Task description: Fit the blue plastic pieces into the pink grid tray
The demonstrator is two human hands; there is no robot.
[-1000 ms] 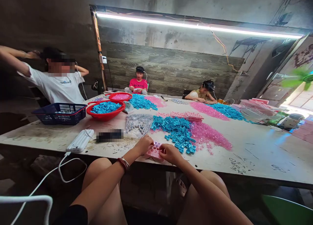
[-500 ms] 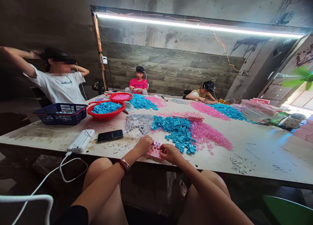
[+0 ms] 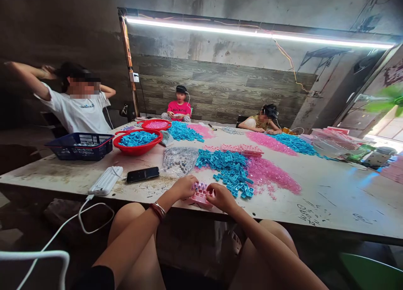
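A small pink plastic tray (image 3: 201,198) with rows of slots lies at the table's near edge, with tiny clear-and-purple pieces along its far side. My left hand (image 3: 185,188) is at the tray's left side, fingers bent and closed at its far left corner. At the right side, my right hand (image 3: 221,198) has its thumb and forefinger pinched together over the tray. Whatever sits between the fingertips of either hand is too small to make out. Just beyond the hands lies a heap of blue plastic parts (image 3: 225,166), beside a pile of clear pink pieces (image 3: 273,176).
Left of the hands are a black phone (image 3: 142,175), a white power bank (image 3: 105,180) with a cable, and a plastic bag of small parts (image 3: 179,160). Farther back stand a red colander (image 3: 138,149) and a dark blue basket (image 3: 80,153). Several people sit around the table (image 3: 283,206).
The view has shifted slightly. My left hand's fingers have moved a little at the tray's far left corner; my right hand stays nearly in place.
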